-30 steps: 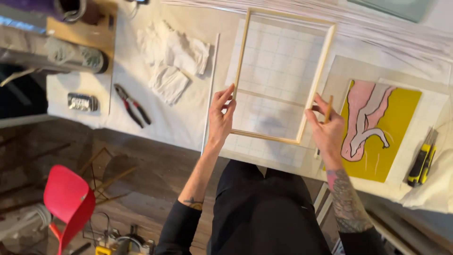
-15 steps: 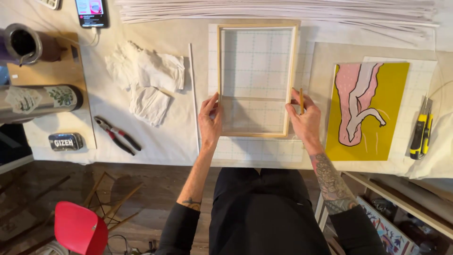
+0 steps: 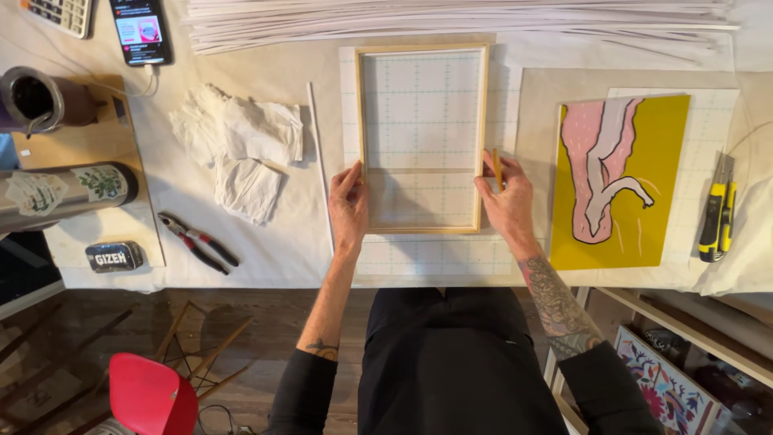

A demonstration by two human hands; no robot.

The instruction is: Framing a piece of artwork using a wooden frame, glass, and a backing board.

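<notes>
We see a wooden frame (image 3: 422,138) lying flat on the pale surface (image 3: 282,242), on top of a gridded mat (image 3: 435,256), with both hands at its lower end. The left hand (image 3: 349,207) rests against the frame's left rail, its grip loose, fingers laid along the wood rather than closed around it. The right hand (image 3: 506,197) presses the right rail in the same flat way, and a pencil (image 3: 497,168) is pinched between its fingers, pointing away from the body.

Just left of the left hand a thin white strip (image 3: 320,161) lies along the frame, nearly touching the mat's edge. Farther left are crumpled white cloths (image 3: 241,149) and, nearer the body, a pair of red-handled pliers (image 3: 197,242). Beyond those, at the far left, we see a small dark tin (image 3: 115,257), a cylinder lying on its side (image 3: 64,193), a round metal can (image 3: 36,98), a phone (image 3: 141,31) and the corner of a calculator (image 3: 58,14).

Right of the right hand, close but apart, lies a yellow and pink painting (image 3: 620,181), and past it a yellow and black utility knife (image 3: 717,211). Beyond the frame, a stack of long white strips (image 3: 459,20) runs across the surface. Nothing lies between the hands and the frame. A red chair (image 3: 153,396) stands on the floor below the left arm.
</notes>
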